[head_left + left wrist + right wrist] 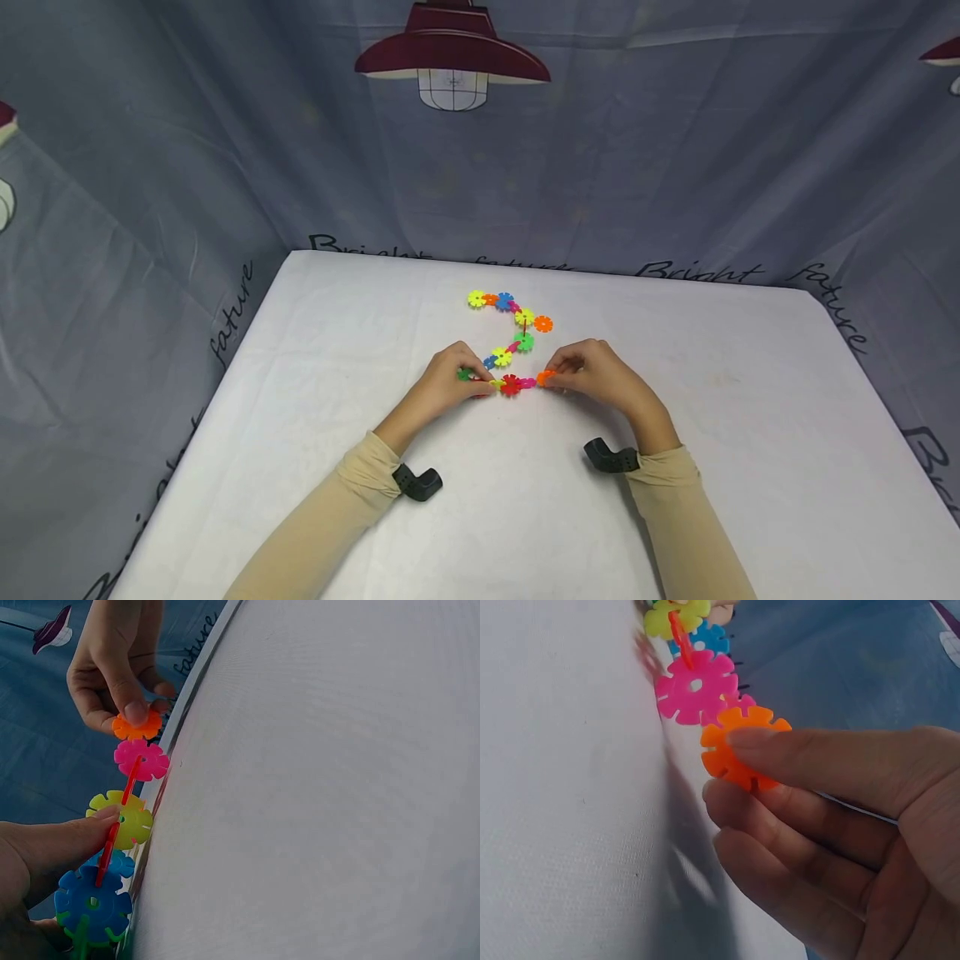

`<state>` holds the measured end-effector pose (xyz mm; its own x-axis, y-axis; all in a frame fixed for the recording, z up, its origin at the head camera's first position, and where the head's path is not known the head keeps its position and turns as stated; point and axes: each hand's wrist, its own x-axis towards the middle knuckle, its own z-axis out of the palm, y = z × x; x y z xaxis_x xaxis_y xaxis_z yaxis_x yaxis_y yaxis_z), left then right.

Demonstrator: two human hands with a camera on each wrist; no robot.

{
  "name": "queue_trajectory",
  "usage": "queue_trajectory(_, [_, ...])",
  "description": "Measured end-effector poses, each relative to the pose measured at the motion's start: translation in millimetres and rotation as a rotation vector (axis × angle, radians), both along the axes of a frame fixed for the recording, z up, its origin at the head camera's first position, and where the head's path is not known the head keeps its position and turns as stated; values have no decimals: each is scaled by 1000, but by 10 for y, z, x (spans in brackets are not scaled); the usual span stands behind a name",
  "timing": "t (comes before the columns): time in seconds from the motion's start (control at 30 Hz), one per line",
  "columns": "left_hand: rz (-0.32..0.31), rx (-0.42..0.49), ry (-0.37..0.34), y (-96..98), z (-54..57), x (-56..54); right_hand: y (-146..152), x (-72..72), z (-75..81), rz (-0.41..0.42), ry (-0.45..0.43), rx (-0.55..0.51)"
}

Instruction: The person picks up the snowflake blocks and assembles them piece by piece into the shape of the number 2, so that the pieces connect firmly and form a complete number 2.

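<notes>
A chain of flower-shaped notched plastic discs curves over the white table. My left hand (447, 377) pinches its near end at a yellow-green disc (135, 826), thumb on top. Beyond that disc come a red disc (511, 385), seen edge-on in the wrist views, and a pink disc (696, 688). My right hand (600, 375) pinches an orange disc (718, 759) between thumb and fingers at the pink disc's edge. Whether those two are slotted together I cannot tell. Blue discs (88, 900) and a green one sit by my left fingers, which partly hide them.
Farther back the chain runs through a green disc (524, 342) and a blue disc (505, 301) to a yellow disc (476, 298). Another orange disc (543, 323) lies at its right side. A grey printed curtain (600, 167) stands behind the white table (750, 400).
</notes>
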<state>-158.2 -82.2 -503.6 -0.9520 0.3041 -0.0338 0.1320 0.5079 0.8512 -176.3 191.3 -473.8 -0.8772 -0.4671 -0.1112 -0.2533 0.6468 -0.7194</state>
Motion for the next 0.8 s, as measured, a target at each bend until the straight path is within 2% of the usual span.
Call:
queue_trajectory(0.23, [2,1,-3,-4,8,5,-20,-1,-15,17,25,-8])
queue_trajectory(0.37, [-4,3,-2,0,4,0,-30,8,-6,9,-1,-45])
queue_trajectory(0.63, [-2,5,3,8,10,4,7,19,22,-37,-43,-53])
queue_trajectory(0.8, [3,2,-2,3,11,4,-10,5,5,-4,-24,-49])
